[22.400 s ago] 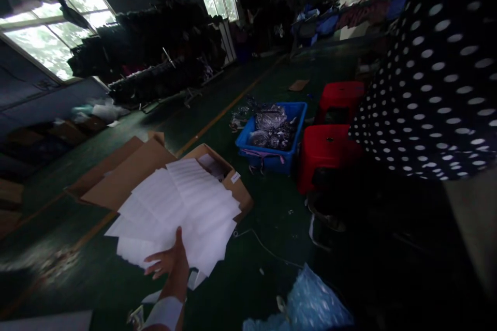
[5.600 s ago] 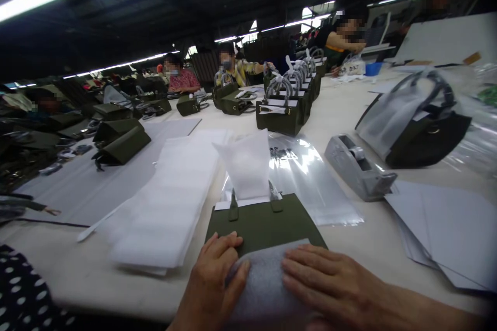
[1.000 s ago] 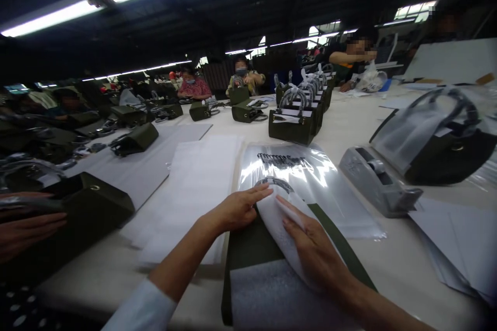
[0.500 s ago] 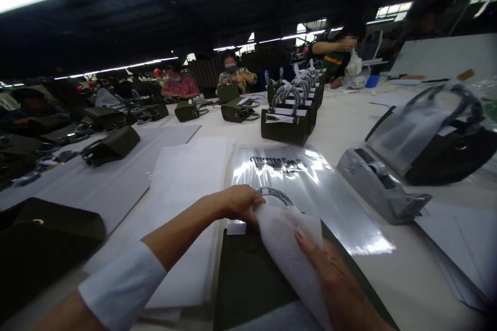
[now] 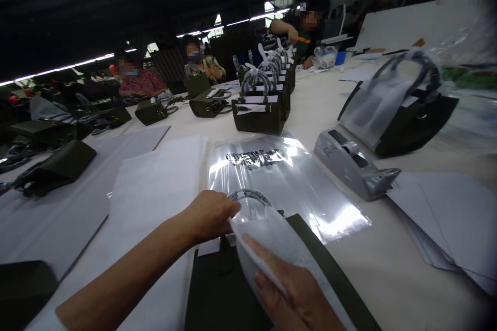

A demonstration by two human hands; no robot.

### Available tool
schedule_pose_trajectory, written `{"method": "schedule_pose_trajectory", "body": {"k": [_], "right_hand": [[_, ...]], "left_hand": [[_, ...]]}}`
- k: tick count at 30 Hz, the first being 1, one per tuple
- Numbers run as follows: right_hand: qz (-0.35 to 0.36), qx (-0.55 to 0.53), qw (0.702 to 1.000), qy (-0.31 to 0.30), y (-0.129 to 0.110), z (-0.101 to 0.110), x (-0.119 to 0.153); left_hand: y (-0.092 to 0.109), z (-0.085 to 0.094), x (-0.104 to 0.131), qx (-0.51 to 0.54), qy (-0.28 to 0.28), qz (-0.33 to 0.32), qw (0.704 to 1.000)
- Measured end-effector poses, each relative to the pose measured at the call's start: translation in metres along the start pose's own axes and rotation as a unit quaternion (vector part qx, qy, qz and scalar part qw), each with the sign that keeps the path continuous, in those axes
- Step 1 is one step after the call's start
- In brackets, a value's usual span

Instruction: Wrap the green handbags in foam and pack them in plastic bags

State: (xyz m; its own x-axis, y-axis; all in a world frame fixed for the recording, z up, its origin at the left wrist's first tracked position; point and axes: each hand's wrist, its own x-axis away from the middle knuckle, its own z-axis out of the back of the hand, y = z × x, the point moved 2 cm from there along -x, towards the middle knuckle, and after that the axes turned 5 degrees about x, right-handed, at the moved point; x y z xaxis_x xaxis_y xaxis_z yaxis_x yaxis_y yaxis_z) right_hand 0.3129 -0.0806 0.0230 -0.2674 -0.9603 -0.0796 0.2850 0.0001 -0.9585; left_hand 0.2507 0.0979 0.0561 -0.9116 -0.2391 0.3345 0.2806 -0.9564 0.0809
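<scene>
A dark green handbag [image 5: 217, 284] lies right in front of me, its wrapped handle [image 5: 250, 196] pointing away. White tissue sheet [image 5: 295, 248] runs over the bag's front from the handle base. My left hand [image 5: 213, 214] pinches the sheet's upper corner beside the handle. My right hand [image 5: 287, 284] has its fingers around the folded edge of the same sheet, lower down. A small white tag [image 5: 208, 247] sticks out left of the handle.
Clear plastic bags [image 5: 267, 176] lie beyond the handbag, a white tissue stack [image 5: 155, 181] to its left. A grey tape dispenser [image 5: 349, 165], white sheets [image 5: 438, 207] and a partly wrapped handbag [image 5: 419, 124] are right. Several handbags [image 5: 258, 116] stand farther back; people sit across the table.
The view has swung right, so things appear farther left. My right hand has moved from lying on the sheet to gripping its edge, and the sheet is folded up more.
</scene>
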Motion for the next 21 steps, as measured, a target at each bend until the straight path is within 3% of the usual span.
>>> {"method": "schedule_pose_trajectory", "body": {"k": [2,5,8,11,12,14,16,17,19,21], "right_hand": [[0.129,0.068,0.989,0.011,0.004,-0.006,0.0],[0.307,0.164,0.937,0.001,0.008,-0.021,-0.003],[0.374,0.205,0.903,0.046,0.006,-0.033,-0.006],[0.405,0.2,0.89,0.06,-0.005,-0.029,0.0],[0.385,0.178,0.905,0.041,-0.009,-0.024,0.003],[0.282,0.101,0.954,-0.006,-0.016,-0.011,0.006],[0.149,0.022,0.988,-0.042,-0.02,-0.001,0.009],[0.102,-0.001,0.993,-0.057,-0.021,0.002,0.009],[0.077,-0.025,0.993,-0.086,-0.023,0.002,0.011],[0.081,-0.027,0.99,-0.11,-0.024,-0.002,0.013]], "left_hand": [[0.002,-0.012,0.004,-0.024,0.035,0.003,0.999],[0.001,-0.026,0.019,-0.028,0.066,-0.016,0.997],[0.002,-0.026,0.037,0.03,0.148,-0.074,0.986],[0.009,-0.022,0.052,0.088,0.217,-0.087,0.968],[0.013,-0.022,0.057,0.108,0.213,-0.093,0.967],[0.025,-0.027,0.068,0.16,0.193,-0.1,0.963],[0.036,-0.034,0.087,0.223,0.239,-0.031,0.945],[0.043,-0.039,0.1,0.25,0.281,0.03,0.926],[0.061,-0.053,0.131,0.291,0.341,0.14,0.883],[0.085,-0.068,0.158,0.312,0.334,0.182,0.871]]}}
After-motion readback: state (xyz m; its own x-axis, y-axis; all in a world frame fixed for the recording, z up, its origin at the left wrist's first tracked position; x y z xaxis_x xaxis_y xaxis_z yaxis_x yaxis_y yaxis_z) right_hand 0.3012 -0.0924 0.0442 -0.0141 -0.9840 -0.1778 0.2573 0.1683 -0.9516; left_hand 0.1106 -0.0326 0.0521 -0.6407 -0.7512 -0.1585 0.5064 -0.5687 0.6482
